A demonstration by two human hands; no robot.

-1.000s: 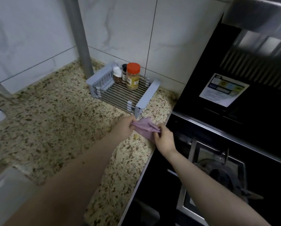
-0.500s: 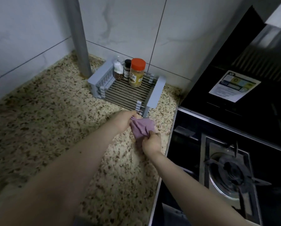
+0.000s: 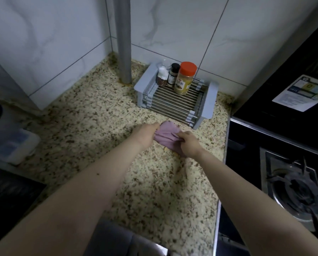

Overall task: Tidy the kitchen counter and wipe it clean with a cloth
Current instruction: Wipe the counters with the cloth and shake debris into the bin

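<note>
A small pink cloth (image 3: 166, 135) is bunched between both of my hands over the speckled granite counter (image 3: 91, 122). My left hand (image 3: 145, 133) grips its left end with curled fingers. My right hand (image 3: 188, 145) grips its right side, knuckles up, covering part of the cloth. Both hands sit just in front of the grey dish rack (image 3: 208, 102).
Three spice jars stand at the back of the rack: an orange-lidded jar (image 3: 185, 78), a black-capped bottle (image 3: 173, 73) and a white-capped one (image 3: 162, 76). A grey pipe (image 3: 123, 39) rises in the corner. The black gas stove (image 3: 293, 183) lies right; a clear plastic container (image 3: 12, 145) sits left.
Both hands with the cloth have shifted left along the counter, away from the stove edge. The cloth is now more bunched, and the view has swung left.
</note>
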